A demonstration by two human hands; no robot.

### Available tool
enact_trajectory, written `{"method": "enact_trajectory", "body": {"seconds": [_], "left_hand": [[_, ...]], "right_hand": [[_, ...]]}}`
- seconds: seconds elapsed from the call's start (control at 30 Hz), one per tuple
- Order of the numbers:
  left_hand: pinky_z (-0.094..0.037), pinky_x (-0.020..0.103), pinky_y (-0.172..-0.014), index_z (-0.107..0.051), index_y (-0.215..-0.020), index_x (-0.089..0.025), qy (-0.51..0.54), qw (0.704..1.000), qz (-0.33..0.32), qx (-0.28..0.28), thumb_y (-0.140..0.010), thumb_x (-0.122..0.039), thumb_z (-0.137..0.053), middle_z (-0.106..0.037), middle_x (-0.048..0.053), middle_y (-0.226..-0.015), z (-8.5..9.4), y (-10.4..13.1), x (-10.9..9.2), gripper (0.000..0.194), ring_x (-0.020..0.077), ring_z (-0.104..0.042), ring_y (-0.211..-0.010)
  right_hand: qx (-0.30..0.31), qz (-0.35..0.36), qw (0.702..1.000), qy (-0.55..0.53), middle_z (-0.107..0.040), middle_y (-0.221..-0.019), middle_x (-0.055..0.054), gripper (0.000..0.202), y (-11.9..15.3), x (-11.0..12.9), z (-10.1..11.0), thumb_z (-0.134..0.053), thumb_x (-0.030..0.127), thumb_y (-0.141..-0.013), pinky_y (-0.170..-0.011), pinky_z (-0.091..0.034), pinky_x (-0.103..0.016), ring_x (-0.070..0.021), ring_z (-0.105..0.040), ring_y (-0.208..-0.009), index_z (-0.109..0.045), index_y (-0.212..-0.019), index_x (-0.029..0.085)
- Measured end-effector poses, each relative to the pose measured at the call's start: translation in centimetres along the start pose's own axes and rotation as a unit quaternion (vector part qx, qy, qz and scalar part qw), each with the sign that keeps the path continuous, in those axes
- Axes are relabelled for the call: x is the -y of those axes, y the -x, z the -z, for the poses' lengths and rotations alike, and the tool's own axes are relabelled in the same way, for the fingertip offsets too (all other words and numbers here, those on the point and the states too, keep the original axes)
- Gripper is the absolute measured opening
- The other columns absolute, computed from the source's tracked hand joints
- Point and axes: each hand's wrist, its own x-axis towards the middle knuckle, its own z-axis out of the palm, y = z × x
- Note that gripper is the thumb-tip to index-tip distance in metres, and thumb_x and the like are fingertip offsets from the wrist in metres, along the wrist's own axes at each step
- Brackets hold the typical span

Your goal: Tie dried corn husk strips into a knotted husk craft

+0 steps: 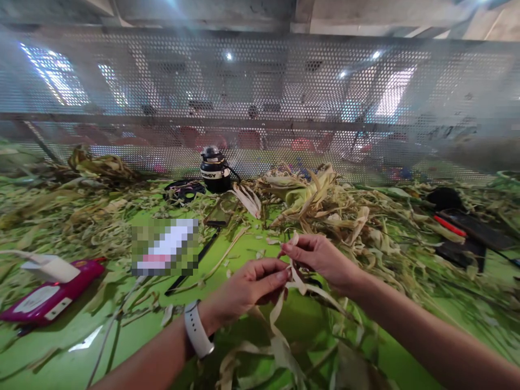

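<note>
Near the black bottle with a white band (215,174), both hands (260,284) (320,257) pinch thin pale dried-husk strips (298,279), likely light, tearable; best gripped at the crossing.

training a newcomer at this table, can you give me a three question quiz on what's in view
1. Which wrist wears the white band?
a) left
b) right
c) neither

2. True or false: the black bottle stands farther from the person than the magenta socket block.

3. Fill in: the left hand and right hand have their fingers on a pale, dry ____.

Key: 1 a; 2 true; 3 strip
</note>
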Motion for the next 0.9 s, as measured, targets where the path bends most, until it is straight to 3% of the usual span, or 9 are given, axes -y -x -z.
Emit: {"method": "enact_trajectory", "body": {"seconds": [0.13, 0.2, 0.3, 0.4, 0.47, 0.53, 0.6, 0.7, 0.9], "left_hand": [[-0.024, 0.02, -0.048, -0.069, -0.076, -0.015, -0.058, 0.998, -0.003, 0.02, -0.075, -0.046, -0.064, -0.044, -0.004, -0.057, -0.1, 0.1, 0.4, 0.031, 0.0065, -0.033, -0.051], [-0.021, 0.021, -0.047, -0.07, -0.075, -0.014, -0.102, 0.993, 0.001, 0.062, -0.076, -0.047, -0.061, -0.039, -0.005, -0.055, -0.4, 0.4, 0.3, 0.034, 0.0068, -0.029, -0.051], [-0.021, 0.022, -0.048, -0.073, -0.086, -0.014, -0.15, 0.981, 0.0, 0.125, -0.078, -0.046, -0.06, -0.04, -0.004, -0.057, -0.9, 0.8, 0.0, 0.036, 0.0075, -0.03, -0.053], [-0.024, 0.021, -0.05, -0.074, -0.09, -0.015, -0.125, 0.983, -0.008, 0.134, -0.076, -0.045, -0.063, -0.045, -0.003, -0.06, -1.1, 1.0, 0.1, 0.035, 0.0074, -0.034, -0.055], [-0.027, 0.02, -0.05, -0.073, -0.084, -0.016, -0.069, 0.992, -0.004, 0.107, -0.073, -0.044, -0.067, -0.05, -0.002, -0.061, -1.0, 0.8, 0.2, 0.031, 0.0067, -0.038, -0.054], [-0.029, 0.019, -0.049, -0.071, -0.078, -0.017, 0.006, 0.999, -0.01, 0.042, -0.072, -0.042, -0.069, -0.052, -0.003, -0.061, -0.7, 0.4, 0.5, 0.025, 0.0058, -0.04, -0.052], [-0.029, 0.017, -0.047, -0.068, -0.075, -0.018, 0.074, 0.996, -0.03, -0.029, -0.072, -0.039, -0.07, -0.051, -0.004, -0.058, -0.3, -0.1, 0.7, 0.021, 0.0048, -0.04, -0.049], [-0.024, 0.017, -0.043, -0.067, -0.076, -0.016, 0.12, 0.989, -0.04, -0.076, -0.071, -0.035, -0.071, -0.047, -0.005, -0.053, 0.2, -0.7, 0.8, 0.02, 0.004, -0.035, -0.045], [-0.017, 0.019, -0.041, -0.067, -0.069, -0.013, 0.14, 0.982, -0.027, -0.121, -0.066, -0.046, -0.072, -0.042, -0.006, -0.049, 0.0, -0.7, 0.6, 0.034, 0.0038, -0.025, -0.043]], "right_hand": [[0.012, 0.03, 0.998, 0.057, -0.048, -0.053, 0.006, 0.042, -0.1, -0.2, -0.3, -0.065, 0.054, -0.071, -0.044, -0.026, -0.019, -0.0049, -0.037, -0.046, -0.066, -0.07, 0.012], [-0.007, 0.057, 0.995, 0.08, -0.047, -0.054, 0.006, 0.043, -0.3, -0.5, -0.3, -0.064, 0.054, -0.071, -0.045, -0.025, -0.02, -0.0053, -0.036, -0.048, -0.069, -0.073, 0.012], [-0.055, 0.085, 0.99, 0.102, -0.038, -0.05, 0.007, 0.043, -0.8, -0.9, -0.1, -0.064, 0.053, -0.072, -0.044, -0.022, -0.02, -0.0053, -0.03, -0.048, -0.07, -0.075, 0.011], [-0.068, 0.076, 0.99, 0.096, -0.038, -0.048, 0.007, 0.042, -1.1, -1.0, 0.0, -0.061, 0.052, -0.074, -0.042, -0.022, -0.02, -0.0054, -0.03, -0.045, -0.068, -0.076, 0.011], [-0.064, 0.06, 0.993, 0.079, -0.041, -0.048, 0.007, 0.039, -1.0, -0.8, 0.1, -0.058, 0.051, -0.076, -0.04, -0.023, -0.02, -0.0058, -0.032, -0.043, -0.065, -0.077, 0.012], [-0.054, 0.043, 0.996, 0.064, -0.046, -0.051, 0.005, 0.032, -0.8, -0.5, 0.3, -0.055, 0.044, -0.079, -0.041, -0.026, -0.019, -0.0066, -0.035, -0.043, -0.064, -0.078, 0.013], [-0.026, 0.028, 0.998, 0.047, -0.05, -0.054, 0.004, 0.023, -0.6, -0.2, 0.8, -0.052, 0.033, -0.079, -0.042, -0.028, -0.019, -0.0074, -0.039, -0.045, -0.065, -0.081, 0.014], [0.019, 0.035, 0.999, 0.004, -0.05, -0.055, 0.003, 0.025, -0.5, -0.2, 1.3, -0.05, 0.022, -0.074, -0.044, -0.03, -0.019, -0.0081, -0.04, -0.047, -0.068, -0.091, 0.014], [-0.036, 0.102, 0.994, 0.024, -0.059, -0.066, 0.001, 0.027, -0.8, -0.8, 0.6, -0.065, 0.04, -0.074, -0.046, -0.033, -0.02, -0.0064, -0.039, -0.048, -0.071, -0.082, 0.015]]}}
